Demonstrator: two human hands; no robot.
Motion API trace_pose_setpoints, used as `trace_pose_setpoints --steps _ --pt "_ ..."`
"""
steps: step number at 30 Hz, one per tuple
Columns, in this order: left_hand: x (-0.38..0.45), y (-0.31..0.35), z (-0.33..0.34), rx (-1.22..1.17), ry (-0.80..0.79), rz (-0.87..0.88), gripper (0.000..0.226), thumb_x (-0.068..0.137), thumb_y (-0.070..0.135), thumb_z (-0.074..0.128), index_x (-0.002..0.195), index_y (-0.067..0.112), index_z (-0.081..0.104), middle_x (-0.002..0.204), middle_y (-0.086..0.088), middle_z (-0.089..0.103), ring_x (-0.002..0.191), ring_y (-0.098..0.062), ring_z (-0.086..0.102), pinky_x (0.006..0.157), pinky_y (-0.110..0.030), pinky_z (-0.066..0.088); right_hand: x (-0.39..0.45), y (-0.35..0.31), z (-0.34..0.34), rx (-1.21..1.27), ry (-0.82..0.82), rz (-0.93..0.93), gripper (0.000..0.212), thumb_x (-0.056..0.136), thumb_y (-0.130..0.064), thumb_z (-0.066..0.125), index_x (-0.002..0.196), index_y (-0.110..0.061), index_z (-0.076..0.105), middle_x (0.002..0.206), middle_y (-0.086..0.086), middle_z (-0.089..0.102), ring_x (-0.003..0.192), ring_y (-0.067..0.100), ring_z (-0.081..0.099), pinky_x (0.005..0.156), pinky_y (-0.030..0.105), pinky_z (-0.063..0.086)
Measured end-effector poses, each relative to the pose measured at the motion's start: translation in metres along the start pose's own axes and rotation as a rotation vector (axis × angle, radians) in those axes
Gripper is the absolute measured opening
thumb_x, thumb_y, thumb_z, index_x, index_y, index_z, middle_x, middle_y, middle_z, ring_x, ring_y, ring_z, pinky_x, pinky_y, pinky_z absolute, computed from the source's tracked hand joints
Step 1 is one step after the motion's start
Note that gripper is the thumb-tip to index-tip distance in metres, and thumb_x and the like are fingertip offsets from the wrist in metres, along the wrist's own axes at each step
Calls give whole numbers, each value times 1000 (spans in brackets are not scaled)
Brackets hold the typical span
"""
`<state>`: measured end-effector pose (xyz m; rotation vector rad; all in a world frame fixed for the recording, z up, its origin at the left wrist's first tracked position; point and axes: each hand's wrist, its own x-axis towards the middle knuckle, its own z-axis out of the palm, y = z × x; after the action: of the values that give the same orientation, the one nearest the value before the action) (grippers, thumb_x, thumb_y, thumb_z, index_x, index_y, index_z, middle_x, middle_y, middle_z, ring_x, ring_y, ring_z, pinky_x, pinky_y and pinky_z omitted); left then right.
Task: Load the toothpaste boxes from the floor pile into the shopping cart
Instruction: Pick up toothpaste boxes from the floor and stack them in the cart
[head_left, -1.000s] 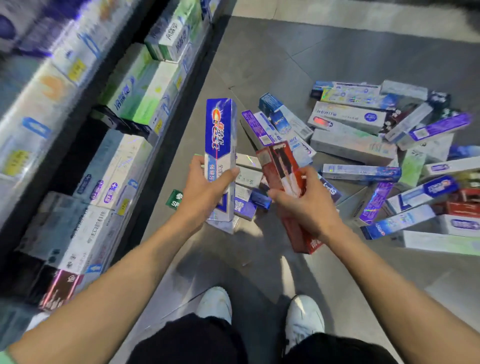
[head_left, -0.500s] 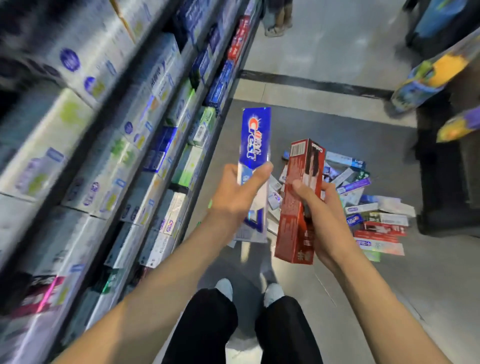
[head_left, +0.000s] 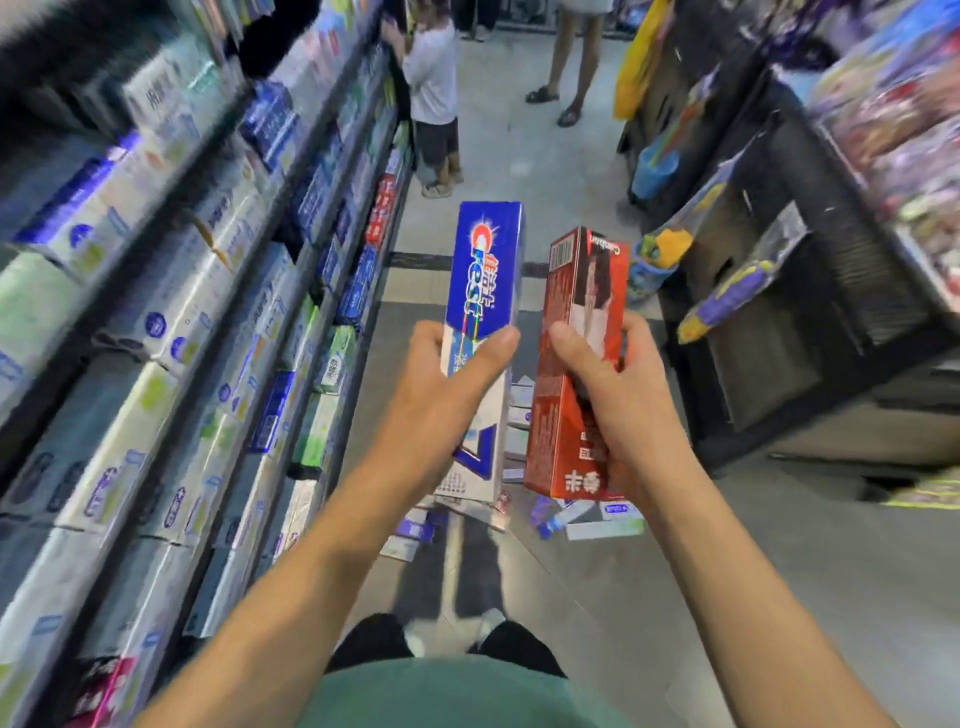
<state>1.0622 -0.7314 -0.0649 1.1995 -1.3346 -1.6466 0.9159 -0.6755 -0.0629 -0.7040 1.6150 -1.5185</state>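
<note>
The left hand (head_left: 441, 395) grips a tall blue-and-white cardboard toothpaste box (head_left: 483, 332) upright, thumb across its front. The right hand (head_left: 613, 395) clamps a tall red cardboard toothpaste box (head_left: 576, 364) the same way, just beside the first. The floor pile of toothpaste boxes (head_left: 597, 519) lies below the hands on the grey tiled floor (head_left: 779, 597), next to the stocked shop shelves (head_left: 208, 312). No shopping cart shows, so the carry comes next, by this reading. To do it well, the person should find the cart, keep both boxes pinched mid-length, lower them inside lengthwise, and watch the two bystanders (head_left: 434, 98) up the aisle.
</note>
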Motion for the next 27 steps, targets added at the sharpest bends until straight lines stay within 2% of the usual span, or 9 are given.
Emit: trace_pose_setpoints --steps 3,9,12,14,17,19,23,27 --pt "-7 15 -2 33 -80 43 57 80 56 75 118 19 52 101 4 76 91 -15 75 87 -51 60 -21 -13 -3 18 71 -37 49 84 -38 79 124 -21 56 113 4 73 102 24 72 94 52 57" --pt "-30 29 -4 77 -366 26 46 87 48 71 118 20 51 97 7 76 85 -13 76 75 -33 61 -87 -17 1 51 356 -39 47 88 -37 76 128 -24 54 115 -2 72 102 16 72 93 46 58" --pt "-50 29 4 142 -527 6 53 80 58 66 117 23 50 98 7 75 85 -14 76 78 -37 61 -132 -13 -1 102 520 -32 46 87 -34 77 126 -24 55 111 -3 74 98 16 74 86 41 60" --pt "-70 24 15 180 -659 -7 52 77 61 64 113 27 49 93 11 75 81 -12 76 69 -30 59 -168 -9 -6 134 634 -32 44 87 -31 76 125 -23 55 110 -1 74 97 17 74 83 38 61" --pt "-107 9 40 194 -820 -29 34 86 52 66 105 30 51 90 12 75 79 -9 76 59 -22 57 -228 -1 -18 147 822 -18 44 87 -26 76 125 -22 54 114 1 72 98 18 73 82 34 61" --pt "-139 -2 59 208 -924 -47 27 89 46 67 104 28 53 92 10 76 79 -9 75 62 -24 58 -273 6 -27 158 959 -10 45 87 -25 76 126 -22 53 113 0 72 96 15 73 78 28 61" --pt "-213 -27 89 275 -1155 -19 27 89 45 67 106 28 55 92 12 73 75 0 71 56 -15 52 -366 29 -43 127 1226 8 45 87 -32 77 125 -28 54 111 -6 72 97 11 72 85 34 59" --pt "-294 -53 111 325 -1377 -6 47 75 58 68 110 29 56 94 13 75 86 -7 73 71 -29 57 -455 56 -53 190 1431 -7 45 86 -33 77 124 -30 54 112 -5 71 97 10 71 83 30 57"
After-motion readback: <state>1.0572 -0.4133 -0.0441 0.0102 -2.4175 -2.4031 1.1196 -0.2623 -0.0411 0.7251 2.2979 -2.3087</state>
